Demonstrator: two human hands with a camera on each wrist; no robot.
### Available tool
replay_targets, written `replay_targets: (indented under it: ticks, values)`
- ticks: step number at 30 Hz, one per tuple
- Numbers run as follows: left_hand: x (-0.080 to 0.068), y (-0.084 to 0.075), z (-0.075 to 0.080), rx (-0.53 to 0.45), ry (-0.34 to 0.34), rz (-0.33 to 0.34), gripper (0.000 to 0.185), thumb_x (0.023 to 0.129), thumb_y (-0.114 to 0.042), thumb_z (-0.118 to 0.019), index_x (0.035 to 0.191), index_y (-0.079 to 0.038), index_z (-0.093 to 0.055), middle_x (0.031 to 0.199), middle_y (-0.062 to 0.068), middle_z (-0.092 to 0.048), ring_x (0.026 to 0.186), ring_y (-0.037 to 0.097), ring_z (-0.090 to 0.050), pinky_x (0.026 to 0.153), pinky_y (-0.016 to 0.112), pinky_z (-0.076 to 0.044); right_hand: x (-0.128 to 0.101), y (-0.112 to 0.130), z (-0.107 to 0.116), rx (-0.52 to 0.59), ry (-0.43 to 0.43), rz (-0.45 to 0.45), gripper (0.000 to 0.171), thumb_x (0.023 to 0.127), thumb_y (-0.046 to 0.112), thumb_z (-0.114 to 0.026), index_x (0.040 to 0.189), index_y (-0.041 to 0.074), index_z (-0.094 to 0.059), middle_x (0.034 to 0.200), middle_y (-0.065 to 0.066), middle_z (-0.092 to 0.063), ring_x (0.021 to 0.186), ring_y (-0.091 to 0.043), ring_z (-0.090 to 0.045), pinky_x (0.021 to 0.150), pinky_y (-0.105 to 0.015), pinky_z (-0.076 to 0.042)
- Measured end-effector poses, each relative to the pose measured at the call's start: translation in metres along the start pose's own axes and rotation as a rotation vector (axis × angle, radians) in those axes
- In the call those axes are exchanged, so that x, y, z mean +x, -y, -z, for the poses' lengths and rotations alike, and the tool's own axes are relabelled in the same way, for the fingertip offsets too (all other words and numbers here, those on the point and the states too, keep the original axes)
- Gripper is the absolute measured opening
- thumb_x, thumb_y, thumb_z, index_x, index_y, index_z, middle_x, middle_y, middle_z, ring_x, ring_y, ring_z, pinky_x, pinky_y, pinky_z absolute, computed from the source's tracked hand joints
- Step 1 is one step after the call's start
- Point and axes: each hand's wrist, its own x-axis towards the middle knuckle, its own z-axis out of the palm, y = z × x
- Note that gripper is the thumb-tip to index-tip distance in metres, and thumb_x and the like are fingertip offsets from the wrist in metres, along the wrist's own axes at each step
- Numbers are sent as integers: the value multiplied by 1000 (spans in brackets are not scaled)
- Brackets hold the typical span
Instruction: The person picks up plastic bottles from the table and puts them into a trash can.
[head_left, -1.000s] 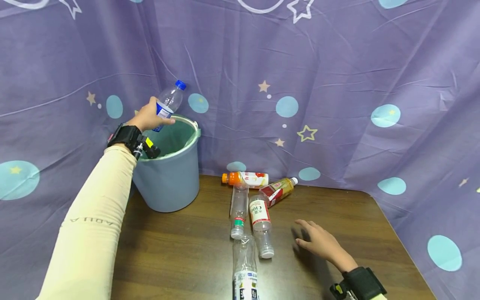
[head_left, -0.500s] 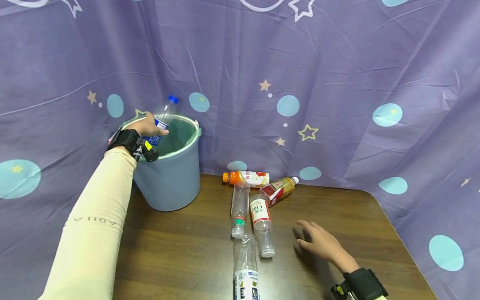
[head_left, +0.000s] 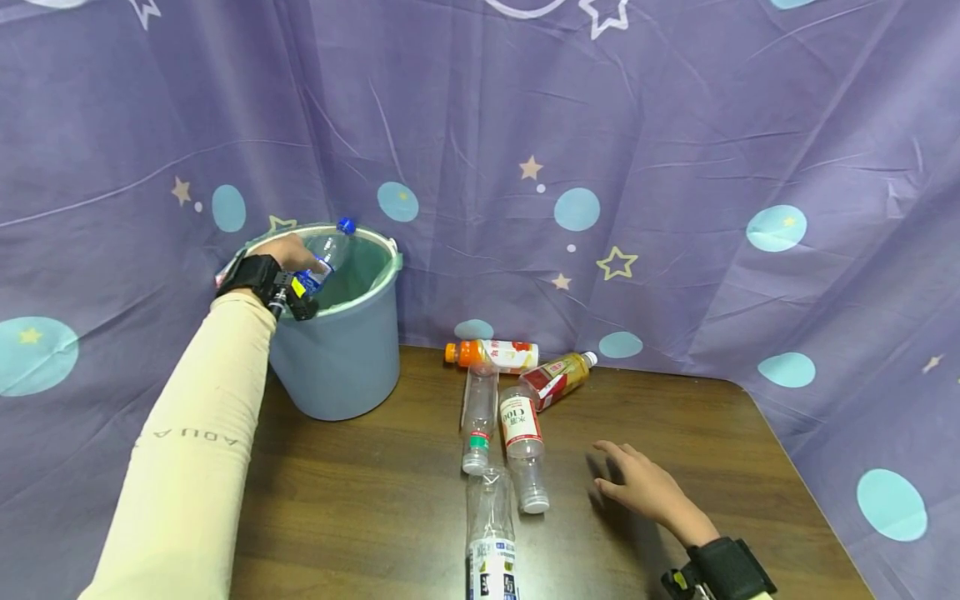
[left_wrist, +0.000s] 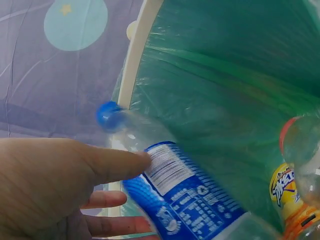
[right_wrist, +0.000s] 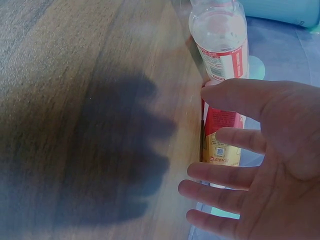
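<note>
Left hand [left_wrist: 55, 185] at the bucket [head_left: 341, 362], opened wide, straight thumb lying over the label of the blue bottle [left_wrist: 197, 200], fingers spread at its side! The bottle leans, base down inside the green liner [left_wrist: 215, 110], cap up by the rim. An orange-labelled bottle [left_wrist: 287, 192] sits in there too. Right hand [head_left: 641, 483]: fingers apart, holding nothing, above the table [head_left: 360, 500], beside the C100 bottle [head_left: 519, 421].
</note>
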Motion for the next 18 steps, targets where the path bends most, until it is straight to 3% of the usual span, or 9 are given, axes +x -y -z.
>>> replay_targets:
  ticks: [3,5,8,18]
  values:
    - [3,1,2,19,25,21,41,94,-31,-59,98,10,-65,89,18,-61,88,33,-54,90,53,-51,0,-1,-1,-3,-1,0,60,89,27,-77,142,9,-55,132,-25,-62,128,-56,-52,91,-68,-51]
    - [4,0,3,40,42,26,52,95,-32,-56,113,16,-62,109,31,-63,99,39,-57,98,57,-49,1,-1,-1,-3,1,-3,60,89,27,-78,142,9,-56,132,-25,-62,128,-56,-53,91,-68,-51]
    - [5,0,4,69,67,27,64,97,-33,-52,130,22,-51,135,42,-50,118,49,-53,108,62,-42,1,-1,-1,0,8,-8,60,89,28,-77,142,10,-56,132,-25,-62,128,-56,-52,91,-68,-51]
    - [7,-1,4,48,42,39,67,96,-34,-54,129,23,-50,133,42,-51,113,46,-53,107,59,-43,2,0,-2,0,17,-23,60,89,29,-78,142,10,-56,131,-23,-63,125,-52,-56,91,-67,-51]
